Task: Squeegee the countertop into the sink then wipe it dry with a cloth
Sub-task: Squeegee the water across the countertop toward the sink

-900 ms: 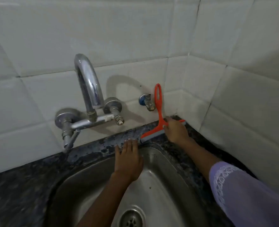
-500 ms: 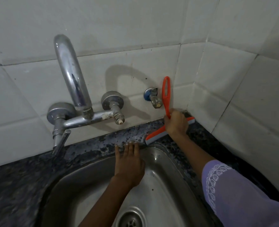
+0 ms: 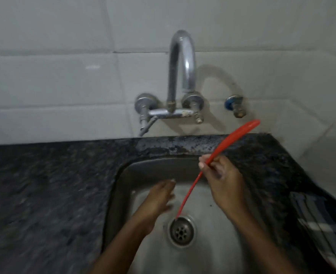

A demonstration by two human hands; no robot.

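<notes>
My right hand (image 3: 225, 182) is shut on the red squeegee (image 3: 190, 187) and holds it over the steel sink (image 3: 123, 175). The squeegee is seen edge-on, its handle (image 3: 240, 131) pointing up and right, its lower end just above the drain (image 3: 181, 231). Blurred with its fingers apart, my left hand (image 3: 159, 196) hovers inside the basin left of the squeegee and holds nothing. Dark speckled countertop (image 3: 44, 184) surrounds the sink. A blue and white checked cloth (image 3: 321, 220) lies on the counter at the right edge.
A chrome wall faucet (image 3: 181, 76) with two valves arches over the back of the sink. A small tap with a blue collar (image 3: 235, 106) sits to its right. White tiled walls close the back and right side.
My right hand lifted the squeegee off the back right ledge and brought it down over the basin. My left hand left the sink's back rim. The view swung left.
</notes>
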